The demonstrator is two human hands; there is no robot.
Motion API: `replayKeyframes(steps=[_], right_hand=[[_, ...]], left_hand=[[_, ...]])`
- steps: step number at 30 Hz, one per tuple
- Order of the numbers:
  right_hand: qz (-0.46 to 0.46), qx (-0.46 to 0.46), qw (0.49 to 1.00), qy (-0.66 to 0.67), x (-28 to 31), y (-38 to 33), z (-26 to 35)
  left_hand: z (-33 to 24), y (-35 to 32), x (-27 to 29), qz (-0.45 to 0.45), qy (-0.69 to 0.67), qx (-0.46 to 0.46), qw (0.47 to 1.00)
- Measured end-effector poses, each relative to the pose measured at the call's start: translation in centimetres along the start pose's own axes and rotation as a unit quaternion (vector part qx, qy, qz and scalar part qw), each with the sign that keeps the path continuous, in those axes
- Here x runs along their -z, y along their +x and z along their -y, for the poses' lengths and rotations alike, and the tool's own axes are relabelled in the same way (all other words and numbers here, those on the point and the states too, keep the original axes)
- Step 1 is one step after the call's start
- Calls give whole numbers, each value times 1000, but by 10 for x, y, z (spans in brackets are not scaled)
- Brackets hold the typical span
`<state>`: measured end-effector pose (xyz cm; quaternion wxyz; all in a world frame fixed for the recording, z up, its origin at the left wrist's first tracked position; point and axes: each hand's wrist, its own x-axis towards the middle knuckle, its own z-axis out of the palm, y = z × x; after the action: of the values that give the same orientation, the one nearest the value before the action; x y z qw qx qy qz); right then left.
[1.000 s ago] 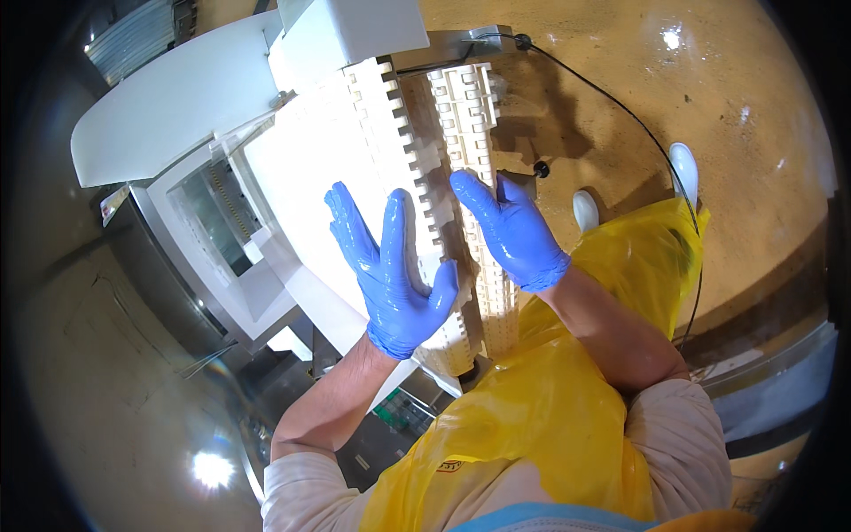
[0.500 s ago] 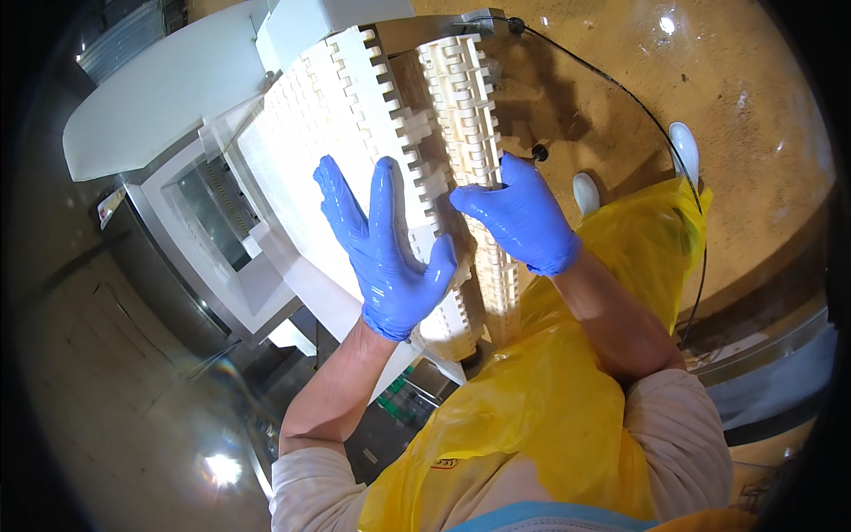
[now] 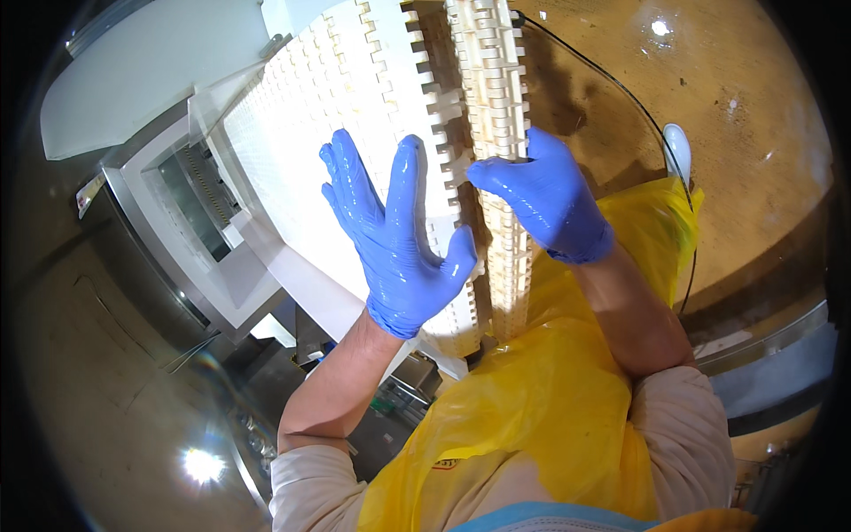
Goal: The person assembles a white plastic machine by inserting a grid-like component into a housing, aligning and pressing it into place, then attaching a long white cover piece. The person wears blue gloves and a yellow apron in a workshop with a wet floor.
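A white modular plastic conveyor belt (image 3: 301, 133) with toothed edges lies under my left hand (image 3: 394, 244), in a wet blue glove. That hand rests on the belt with fingers stretched and thumb spread toward the toothed edge. Past a dark gap, a narrow hinged belt section (image 3: 492, 80), off-white with some brownish staining, runs alongside. My right hand (image 3: 554, 195), also gloved in blue, grips this section's outer edge. Its thumb lies on top, while its other fingers are mostly hidden behind the edge.
A white machine frame with a window-like opening (image 3: 191, 204) stands left of the belt, below a large white panel (image 3: 133, 80). A black cable (image 3: 603, 75) crosses the wet brown floor (image 3: 745, 168). A white boot (image 3: 677, 151) shows at right. My yellow apron (image 3: 505, 408) touches the belt's near end.
The belt and narrow section look larger and lie farther right in the picture. Both hands appear slightly right too, keeping nearly the same poses. One of the two white boots is now hidden.
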<state>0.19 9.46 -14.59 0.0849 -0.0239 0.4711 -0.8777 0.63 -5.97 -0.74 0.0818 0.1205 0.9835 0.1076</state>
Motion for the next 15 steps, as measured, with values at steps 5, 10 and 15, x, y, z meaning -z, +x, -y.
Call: replayKeyframes(steps=[5,10,15], right_hand=[[24,82,995,-43,-1,-3,-7],[-7,224,968,-117,-4,-3,-20],[34,317,928,-193,10,9,-7]], left_hand=[[-2,-1,3,4,33,-12,999],[-3,1,4,5,56,-36,998],[2,-2,1,0,68,-48,997]])
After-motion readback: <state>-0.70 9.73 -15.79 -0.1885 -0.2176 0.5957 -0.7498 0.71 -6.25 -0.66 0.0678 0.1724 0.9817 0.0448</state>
